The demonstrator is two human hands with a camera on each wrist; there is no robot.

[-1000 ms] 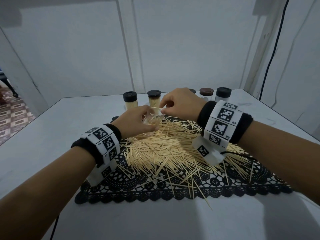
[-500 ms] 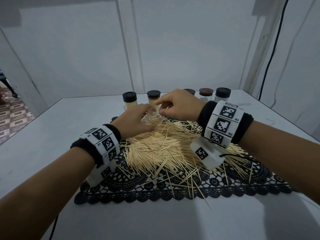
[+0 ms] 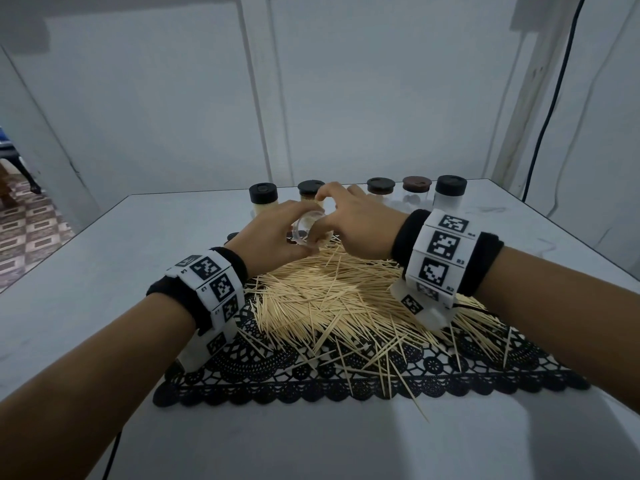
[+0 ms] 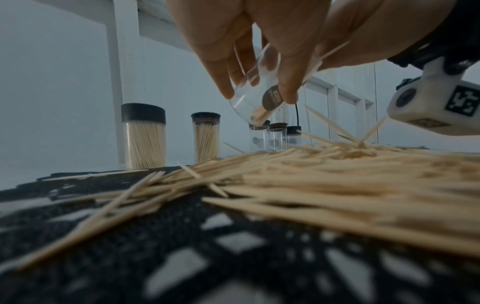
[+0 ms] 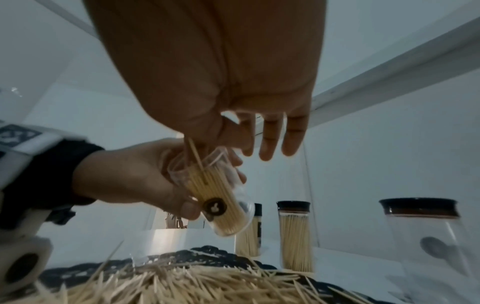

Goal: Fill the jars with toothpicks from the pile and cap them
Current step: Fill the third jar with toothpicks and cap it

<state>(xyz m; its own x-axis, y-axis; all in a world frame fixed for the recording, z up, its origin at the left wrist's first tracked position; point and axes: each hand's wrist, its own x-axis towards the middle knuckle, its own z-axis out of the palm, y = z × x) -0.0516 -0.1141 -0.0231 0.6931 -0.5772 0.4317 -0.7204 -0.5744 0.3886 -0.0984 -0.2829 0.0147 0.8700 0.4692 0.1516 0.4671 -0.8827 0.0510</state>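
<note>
- Presently, a clear jar [image 5: 218, 197], tilted and partly filled with toothpicks, is gripped by the left hand [image 3: 273, 237] above the far edge of the pile [image 3: 346, 299].
- At the jar's open mouth, a single toothpick [image 5: 194, 154] is pinched by thumb and forefinger of the right hand [image 3: 356, 220], the other fingers being held straight.
- The pile is spread over a black lace mat [image 3: 311, 382] on the white table [image 3: 104, 271].
- Behind, two capped full jars [image 4: 145, 137] and three capped empty jars [image 3: 450, 195] are lined up.

Pale tan toothpicks [image 3: 329, 299] lie on a black lace-patterned mat [image 3: 346, 382].
</note>
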